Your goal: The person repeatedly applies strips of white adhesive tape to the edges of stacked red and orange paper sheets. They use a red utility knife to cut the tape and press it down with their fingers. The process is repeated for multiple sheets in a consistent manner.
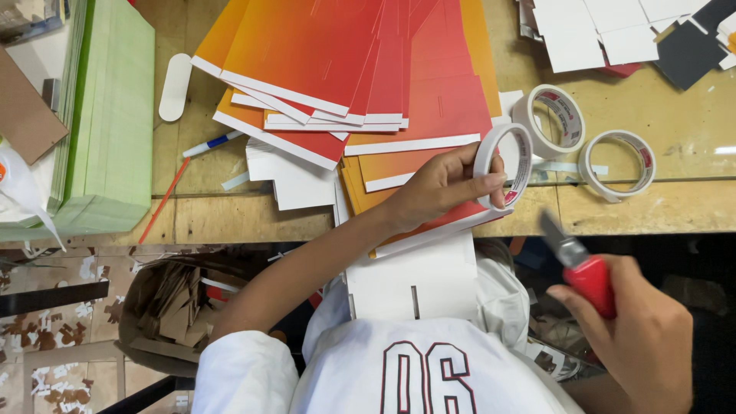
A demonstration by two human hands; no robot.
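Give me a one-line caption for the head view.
Left hand grips a tape roll over orange card sheets; right hand holds a red-handled knife.

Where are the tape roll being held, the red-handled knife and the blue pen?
held tape roll (502, 165), head view, on its white outer band.
red-handled knife (592, 285), head view, on the red handle.
blue pen (212, 143), head view, mid-barrel.

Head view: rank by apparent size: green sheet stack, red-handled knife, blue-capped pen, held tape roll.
1. green sheet stack, clearly largest.
2. Red-handled knife and held tape roll in the left hand: look alike; the knife is nearer the camera, so unranked.
3. blue-capped pen, thinnest.
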